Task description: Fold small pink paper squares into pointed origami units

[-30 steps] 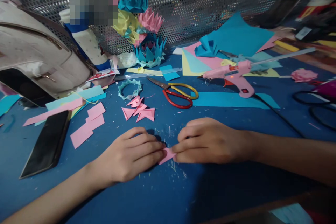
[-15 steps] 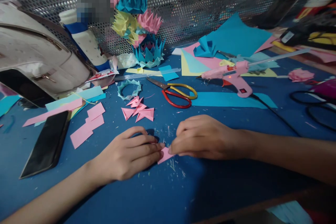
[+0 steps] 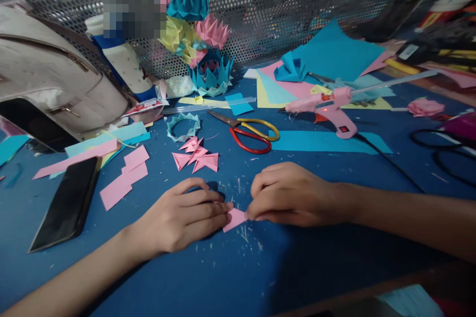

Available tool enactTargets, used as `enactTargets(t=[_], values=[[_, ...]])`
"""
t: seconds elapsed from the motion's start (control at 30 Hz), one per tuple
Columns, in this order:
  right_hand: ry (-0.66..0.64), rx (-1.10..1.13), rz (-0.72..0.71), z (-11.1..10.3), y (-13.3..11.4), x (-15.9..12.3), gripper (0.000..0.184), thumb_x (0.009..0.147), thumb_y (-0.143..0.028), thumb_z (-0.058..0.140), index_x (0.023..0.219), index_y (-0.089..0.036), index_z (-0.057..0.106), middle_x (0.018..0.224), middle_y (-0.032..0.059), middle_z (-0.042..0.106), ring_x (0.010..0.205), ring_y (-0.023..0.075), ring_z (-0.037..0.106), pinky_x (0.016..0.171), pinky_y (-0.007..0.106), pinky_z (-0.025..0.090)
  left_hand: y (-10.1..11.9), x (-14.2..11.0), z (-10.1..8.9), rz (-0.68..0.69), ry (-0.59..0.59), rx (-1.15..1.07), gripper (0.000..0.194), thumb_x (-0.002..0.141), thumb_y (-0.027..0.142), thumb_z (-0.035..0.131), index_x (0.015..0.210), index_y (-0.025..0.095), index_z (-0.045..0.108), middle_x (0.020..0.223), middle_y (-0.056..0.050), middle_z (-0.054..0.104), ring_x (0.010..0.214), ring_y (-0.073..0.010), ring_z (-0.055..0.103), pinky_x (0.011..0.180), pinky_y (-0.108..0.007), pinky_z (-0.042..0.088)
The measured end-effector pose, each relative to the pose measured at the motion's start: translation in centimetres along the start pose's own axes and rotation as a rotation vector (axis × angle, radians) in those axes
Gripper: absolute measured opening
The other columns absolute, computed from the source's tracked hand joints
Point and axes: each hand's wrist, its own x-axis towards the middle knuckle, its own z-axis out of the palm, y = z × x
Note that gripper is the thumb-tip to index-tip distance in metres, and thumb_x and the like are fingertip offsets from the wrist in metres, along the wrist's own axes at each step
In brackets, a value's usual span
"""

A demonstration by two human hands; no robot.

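A small folded piece of pink paper (image 3: pixel 234 220) lies on the blue table, its pointed corner to the right. My left hand (image 3: pixel 186 215) presses it down with its fingertips, covering its left part. At the right corner, the fingers of my right hand (image 3: pixel 293 195) are pinched together on the tip of the paper. Beyond the hands lie several folded pink paper points (image 3: pixel 197 155) and a light-blue paper ring (image 3: pixel 184 127). Pink paper rectangles (image 3: pixel 124 178) lie left of my left hand.
Scissors (image 3: pixel 245 131) with red and yellow handles lie ahead, near a pink glue gun (image 3: pixel 330 106) with a cord and a blue paper strip (image 3: pixel 316 141). A phone (image 3: pixel 65 205) is at left. Behind stand a bag (image 3: pixel 55 64), a bottle (image 3: pixel 126 64) and folded-paper flowers (image 3: pixel 211 72).
My right hand has slid slightly right along the pink paper to its corner, so more of the paper shows. My left hand stays nearly still.
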Motion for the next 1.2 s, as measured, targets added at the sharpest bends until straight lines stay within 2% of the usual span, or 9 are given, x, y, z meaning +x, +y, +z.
enactTargets(t=[0.93,1.2], values=[[-0.013,0.019,-0.01,-0.03,0.01,0.09,0.028,0.106,-0.031,0.045,0.105,-0.018,0.069,0.09,0.0037,0.07,0.083,0.0118,0.063,0.074,0.025,0.044,-0.35,-0.24,0.1,-0.011,0.011,0.007,0.027,0.109,0.016,0.041,0.117,0.014,0.067,0.115,-0.008,0.076,0.114,-0.017,0.067,0.106,-0.04,0.045],[-0.053,-0.022,-0.032,-0.43,-0.08,0.26,0.032,0.108,-0.032,0.04,0.105,-0.018,0.068,0.091,0.0036,0.07,0.085,0.0121,0.064,0.074,0.026,0.044,-0.27,0.12,-0.42,-0.011,-0.036,-0.037,0.035,0.111,0.016,0.033,0.116,0.012,0.067,0.118,-0.009,0.074,0.113,-0.0206,0.065,0.103,-0.04,0.042]])
